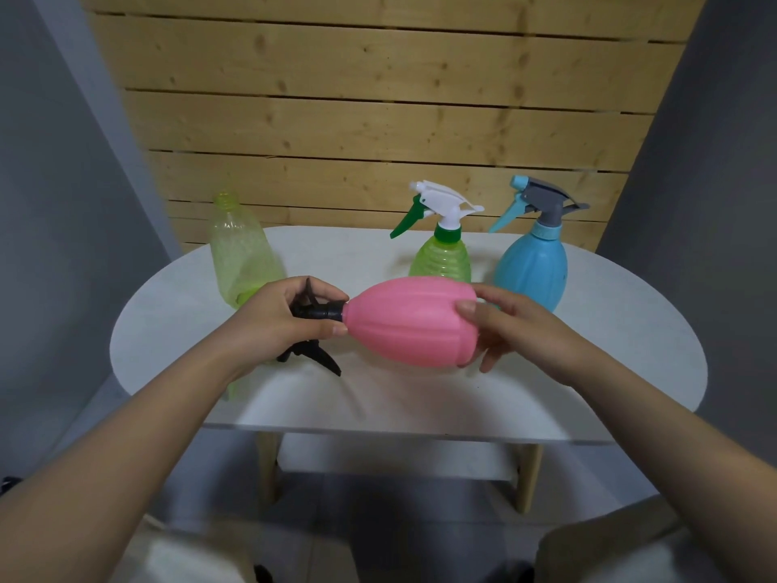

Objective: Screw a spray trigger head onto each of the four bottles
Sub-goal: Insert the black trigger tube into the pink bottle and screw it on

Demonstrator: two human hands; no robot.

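Both hands hold a ribbed pink plastic bottle (414, 321) sideways above the white oval table (609, 330): left hand (277, 317) closed around its black trigger head (313, 313), right hand (504, 326) cupping its base.

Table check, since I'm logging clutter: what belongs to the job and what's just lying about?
Job:
pink bottle, held sideways
black trigger head at its neck
left hand, right hand
uncapped yellow-green bottle
green bottle and blue bottle, heads on

Lying about:
nothing visible on the white table
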